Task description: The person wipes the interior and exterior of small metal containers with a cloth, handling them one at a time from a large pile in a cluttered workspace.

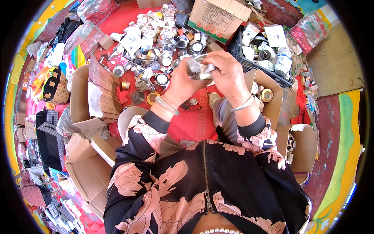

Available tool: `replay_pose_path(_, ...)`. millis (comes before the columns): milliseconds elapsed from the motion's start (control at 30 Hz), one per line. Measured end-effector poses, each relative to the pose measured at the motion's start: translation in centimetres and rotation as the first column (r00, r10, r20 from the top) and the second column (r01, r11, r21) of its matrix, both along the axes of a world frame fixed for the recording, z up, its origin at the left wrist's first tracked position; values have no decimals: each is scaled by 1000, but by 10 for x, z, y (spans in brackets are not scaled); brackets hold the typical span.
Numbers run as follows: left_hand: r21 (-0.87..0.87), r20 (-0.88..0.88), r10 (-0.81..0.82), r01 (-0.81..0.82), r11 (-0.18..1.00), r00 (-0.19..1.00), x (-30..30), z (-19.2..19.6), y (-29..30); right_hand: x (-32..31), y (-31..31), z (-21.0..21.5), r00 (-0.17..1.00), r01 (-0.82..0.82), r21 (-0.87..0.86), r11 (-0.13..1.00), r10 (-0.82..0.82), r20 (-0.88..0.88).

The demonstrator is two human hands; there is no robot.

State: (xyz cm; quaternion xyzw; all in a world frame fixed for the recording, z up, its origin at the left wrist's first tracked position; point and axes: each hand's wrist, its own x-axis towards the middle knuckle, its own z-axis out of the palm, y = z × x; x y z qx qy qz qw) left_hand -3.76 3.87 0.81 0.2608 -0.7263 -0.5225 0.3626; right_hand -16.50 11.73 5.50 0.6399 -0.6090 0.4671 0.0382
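Observation:
My left hand (183, 84) and my right hand (228, 74) meet above the red mat (194, 121). Both grip a small silvery round item in clear plastic wrap (199, 68), held between the fingertips. A pale bangle sits on my left wrist and a silver bangle on my right. Just beyond the hands lies a heap of small round metal fittings and white packets (156, 50). My dark floral sleeves come up from the lower edge.
A black crate (239, 52) of wrapped items stands to the right. A large cardboard box (218, 15) sits at the top. Open cardboard boxes (80, 97) and stacked packets lie left; another open box (304, 148) lies right. Black bins (50, 140) stand at far left.

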Motion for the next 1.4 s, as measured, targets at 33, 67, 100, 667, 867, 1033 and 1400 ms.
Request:
replay_pose_path(33,30,-11,-18,18,999,1000,0,-2,-1,-5,3,-5,999,25,19,999,-26,33)
replay_pose_path(67,57,-22,-31,32,998,999,1,-5,-5,-10,5,-10,997,45,36,998,-47,65)
replay_pose_path(100,87,-37,-48,51,995,998,1,-10,-8,-16,9,-14,993,69,56,996,-74,94)
replay_pose_path(667,294,-449,-161,316,902,879,4,-1,-14,-39,24,-27,869,131,11,991,-120,480)
replay_pose_path(867,253,-416,-195,319,914,888,3,-10,-12,-13,12,-11,944,279,-6,960,-273,185)
replay_pose_path(1033,13,-88,-128,130,991,988,-5,-25,-2,12,-2,-4,991,-6,-191,982,-20,-135)
replay_pose_path(1400,155,-224,-151,188,970,963,4,-13,-7,-24,11,-33,960,236,0,972,-234,154)
